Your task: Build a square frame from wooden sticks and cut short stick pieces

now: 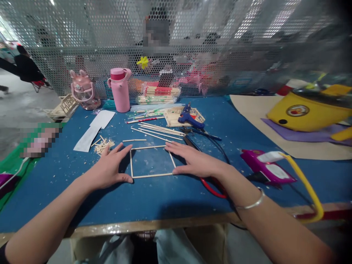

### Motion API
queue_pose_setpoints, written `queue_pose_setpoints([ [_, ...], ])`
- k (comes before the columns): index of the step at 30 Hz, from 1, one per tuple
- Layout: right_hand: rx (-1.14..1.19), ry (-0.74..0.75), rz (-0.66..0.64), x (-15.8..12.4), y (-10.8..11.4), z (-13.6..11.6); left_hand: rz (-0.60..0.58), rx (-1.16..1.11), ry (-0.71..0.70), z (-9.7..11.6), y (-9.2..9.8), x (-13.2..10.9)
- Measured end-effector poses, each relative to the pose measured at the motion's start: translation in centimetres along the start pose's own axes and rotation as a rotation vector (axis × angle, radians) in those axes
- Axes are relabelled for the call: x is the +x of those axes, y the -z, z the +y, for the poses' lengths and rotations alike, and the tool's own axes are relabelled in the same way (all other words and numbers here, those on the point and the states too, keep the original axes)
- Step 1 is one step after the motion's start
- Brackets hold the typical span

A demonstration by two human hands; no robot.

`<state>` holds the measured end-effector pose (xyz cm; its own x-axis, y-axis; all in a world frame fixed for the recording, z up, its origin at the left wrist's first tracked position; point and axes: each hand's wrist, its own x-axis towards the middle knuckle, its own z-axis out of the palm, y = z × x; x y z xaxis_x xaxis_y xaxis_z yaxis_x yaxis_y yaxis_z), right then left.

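Far from stick frame (152,175), unreadable label (297,110)

With twelve o'clock straight ahead of the person, I see the left forearm (59,211) slant toward two, the right forearm (254,198) toward ten. The left hand (111,167) spreads fingers to two, thumb to three; the right hand (194,159) stretches fingers to ten, thumb to nine.

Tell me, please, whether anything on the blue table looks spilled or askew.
The pile of stick scraps beside the left hand looks spilled, as it lies loose and scattered on the blue table. Nothing else clearly stands out.
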<state>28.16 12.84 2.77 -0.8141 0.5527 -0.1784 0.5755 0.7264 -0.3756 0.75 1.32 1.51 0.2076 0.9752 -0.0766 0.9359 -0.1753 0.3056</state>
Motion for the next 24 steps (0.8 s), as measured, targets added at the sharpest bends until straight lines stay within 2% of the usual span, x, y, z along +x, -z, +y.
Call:
queue_pose_setpoints([
  [9,0.023,-0.042,-0.037,0.0,-0.3,0.1,-0.046,-0.067,-0.016,0.1,0.1,0.2],
  [16,0.054,-0.017,0.059,-0.5,-0.4,0.2,-0.053,-0.129,-0.029,-0.8,0.6,0.3],
  [20,0.065,0.011,0.191,-1.0,-0.3,0.2,0.029,-0.108,0.007,-1.0,0.4,0.1],
  [24,0.012,0.002,0.127,-0.9,-0.4,-0.1,0.04,-0.028,-0.027,-0.1,-0.4,0.3],
])
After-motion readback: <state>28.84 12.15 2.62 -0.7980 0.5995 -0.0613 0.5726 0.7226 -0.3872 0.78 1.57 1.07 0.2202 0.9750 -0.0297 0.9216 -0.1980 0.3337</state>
